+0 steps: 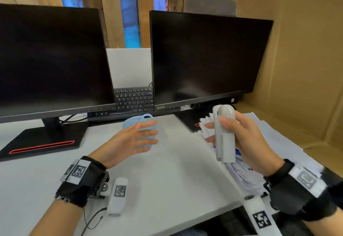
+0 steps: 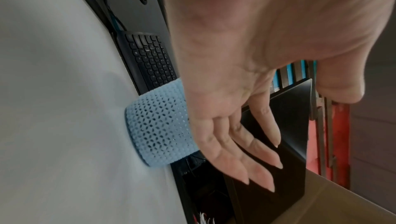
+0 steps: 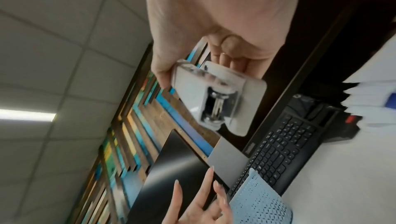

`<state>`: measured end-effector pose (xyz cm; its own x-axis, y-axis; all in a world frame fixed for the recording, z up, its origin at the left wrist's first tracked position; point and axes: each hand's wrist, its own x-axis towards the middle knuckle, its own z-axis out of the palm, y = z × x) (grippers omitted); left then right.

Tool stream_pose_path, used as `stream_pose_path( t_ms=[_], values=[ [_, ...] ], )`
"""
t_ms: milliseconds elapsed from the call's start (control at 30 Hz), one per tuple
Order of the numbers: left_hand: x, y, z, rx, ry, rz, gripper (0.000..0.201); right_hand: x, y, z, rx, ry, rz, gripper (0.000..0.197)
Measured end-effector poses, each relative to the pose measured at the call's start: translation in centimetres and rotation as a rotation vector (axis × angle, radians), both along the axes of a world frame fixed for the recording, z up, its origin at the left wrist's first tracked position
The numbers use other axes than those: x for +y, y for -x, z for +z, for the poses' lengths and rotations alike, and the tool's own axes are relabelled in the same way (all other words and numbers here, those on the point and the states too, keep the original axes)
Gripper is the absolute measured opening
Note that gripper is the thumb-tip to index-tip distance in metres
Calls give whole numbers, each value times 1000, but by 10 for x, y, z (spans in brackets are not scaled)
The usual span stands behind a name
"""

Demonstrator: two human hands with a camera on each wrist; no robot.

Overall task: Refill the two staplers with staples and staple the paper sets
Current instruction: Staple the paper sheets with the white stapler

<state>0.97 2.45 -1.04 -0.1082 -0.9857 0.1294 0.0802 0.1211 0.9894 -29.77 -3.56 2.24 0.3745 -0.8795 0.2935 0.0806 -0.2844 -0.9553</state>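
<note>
My right hand point(image 1: 239, 135) grips a pale grey stapler point(image 1: 223, 133) upright above the desk's right side, thumb across its front. In the right wrist view the stapler point(image 3: 216, 99) shows its metal mechanism through a clear end, and my fingers curl around it. My left hand point(image 1: 137, 137) hovers open in mid-desk, palm turned right, its straight fingers point(image 2: 252, 156) holding nothing. Fanned paper sets point(image 1: 239, 170) lie under and behind the right hand. A second stapler and staples are not visible.
A light blue perforated basket point(image 1: 143, 122) stands behind my left hand. Two dark monitors point(image 1: 204, 57) and a black keyboard point(image 1: 133, 98) fill the back of the white desk point(image 1: 176, 180). A cardboard wall point(image 1: 300, 59) closes the right side.
</note>
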Motion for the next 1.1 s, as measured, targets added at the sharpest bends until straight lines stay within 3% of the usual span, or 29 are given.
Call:
stream_pose_path(
  t_ms=[133, 267, 333, 500, 600, 733, 833, 933, 1100],
  values=[
    [3, 25, 11, -144, -16, 32, 80, 4, 43, -8, -146, -228, -77, 39],
    [-8, 77, 31, -475, 18, 45, 35, 0, 81, -14, -218, -355, -80, 45],
    [-22, 107, 39, -700, 97, 3, 28, -3, 99, -20, -328, -417, -80, 36],
    [-67, 185, 41, -1431, 406, -174, 52, -27, 133, -48, -623, -703, -33, 48],
    [-90, 227, 35, -1734, 554, -335, 70, -37, 142, -63, -735, -855, -13, 50],
    [-116, 259, 28, -1883, 569, -380, 81, -47, 140, -71, -734, -867, -52, 50],
    [-130, 270, 26, -2031, 477, -404, 82, -47, 136, -72, -713, -843, -8, 49],
    [-140, 274, 27, -2080, 400, -448, 87, -47, 142, -76, -703, -857, 9, 49],
    [-148, 274, 24, -2139, 430, -425, 95, -51, 149, -80, -684, -867, 75, 54]
  ],
)
